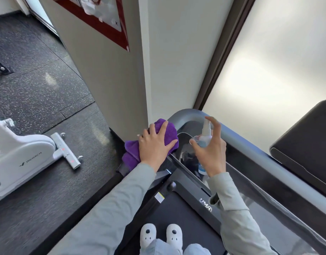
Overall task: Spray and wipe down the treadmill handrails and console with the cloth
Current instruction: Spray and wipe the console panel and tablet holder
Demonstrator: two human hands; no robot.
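Observation:
I stand on a dark treadmill belt [178, 216]. Its grey handrail [254, 150] curves round the front and runs back along the right side. A purple cloth [130, 161] lies bunched over the left front corner of the rail, and my left hand [154, 144] presses on it with spread fingers. My right hand [211, 151] grips a small clear spray bottle [204, 137] with a white nozzle, index finger on top, over the dark glossy console [186, 153].
A white exercise bike [20, 153] stands on the dark speckled floor to the left. A white pillar with a red-framed sign [107, 24] rises just ahead, and a frosted window [268, 70] fills the right. A black padded object [309, 140] sits at the far right.

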